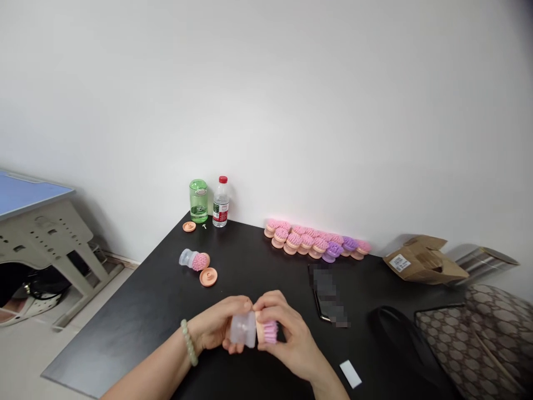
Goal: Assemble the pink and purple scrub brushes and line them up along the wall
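Observation:
My left hand grips a small translucent plastic bottle from the left. My right hand holds a peach brush head with pink bristles against the bottle's other end. Their fingertips nearly meet above the bottle. A jade-like bead bracelet circles my left wrist. Farther up the black table, a similar bottle with a pink-bristled head lies on its side next to a loose peach disc. Several pink and purple brush heads stand in a cluster along the wall.
A green cup, a water bottle and a small peach disc stand at the back corner. To the right lie a phone, white paper, a cardboard packet and a patterned bag.

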`<move>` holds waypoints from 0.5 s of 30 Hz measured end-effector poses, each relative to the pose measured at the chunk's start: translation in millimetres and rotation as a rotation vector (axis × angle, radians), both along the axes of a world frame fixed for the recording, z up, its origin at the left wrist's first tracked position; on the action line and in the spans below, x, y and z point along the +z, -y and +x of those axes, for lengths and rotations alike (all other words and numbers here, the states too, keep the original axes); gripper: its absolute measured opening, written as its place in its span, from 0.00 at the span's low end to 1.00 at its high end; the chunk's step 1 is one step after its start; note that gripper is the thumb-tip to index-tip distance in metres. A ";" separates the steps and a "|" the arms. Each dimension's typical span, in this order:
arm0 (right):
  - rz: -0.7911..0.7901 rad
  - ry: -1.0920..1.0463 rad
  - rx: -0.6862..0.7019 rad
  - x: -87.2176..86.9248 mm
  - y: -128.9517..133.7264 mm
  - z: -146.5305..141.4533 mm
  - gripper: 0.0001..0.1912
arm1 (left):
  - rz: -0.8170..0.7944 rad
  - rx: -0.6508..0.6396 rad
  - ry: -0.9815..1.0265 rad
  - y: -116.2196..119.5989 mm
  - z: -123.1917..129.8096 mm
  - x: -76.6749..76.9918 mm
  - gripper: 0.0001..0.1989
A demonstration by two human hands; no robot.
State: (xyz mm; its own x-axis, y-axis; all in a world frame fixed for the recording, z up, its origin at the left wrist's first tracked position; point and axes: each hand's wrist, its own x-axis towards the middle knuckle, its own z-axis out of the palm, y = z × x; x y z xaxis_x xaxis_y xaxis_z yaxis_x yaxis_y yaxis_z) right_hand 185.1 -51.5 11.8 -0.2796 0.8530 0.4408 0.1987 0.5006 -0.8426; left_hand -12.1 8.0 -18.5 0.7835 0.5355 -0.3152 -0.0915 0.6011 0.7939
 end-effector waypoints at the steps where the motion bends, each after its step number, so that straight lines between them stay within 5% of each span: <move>1: 0.023 -0.018 -0.015 -0.4 0.8 3.0 0.10 | -0.058 -0.020 0.012 -2.0 -1.3 -2.4 0.20; 4: -0.008 -0.135 -0.115 -6.4 -0.2 14.4 0.10 | -0.125 0.017 0.052 -7.1 -6.2 -5.2 0.19; 9: -0.203 -0.224 -0.249 -24.4 -12.1 24.2 0.24 | 0.058 0.085 0.213 -4.6 -10.7 8.4 0.26; 15: -0.208 0.066 -0.509 -42.2 -23.1 12.4 0.25 | 0.285 0.249 0.181 0.4 -9.3 22.6 0.31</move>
State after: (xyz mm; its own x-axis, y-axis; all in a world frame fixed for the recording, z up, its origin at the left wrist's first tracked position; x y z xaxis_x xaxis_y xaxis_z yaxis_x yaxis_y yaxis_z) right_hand 197.5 -28.4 -30.4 0.1698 0.9547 0.2443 0.4278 0.1519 -0.8910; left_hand -21.4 7.6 4.1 0.6484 0.7613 0.0034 -0.3594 0.3021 0.8829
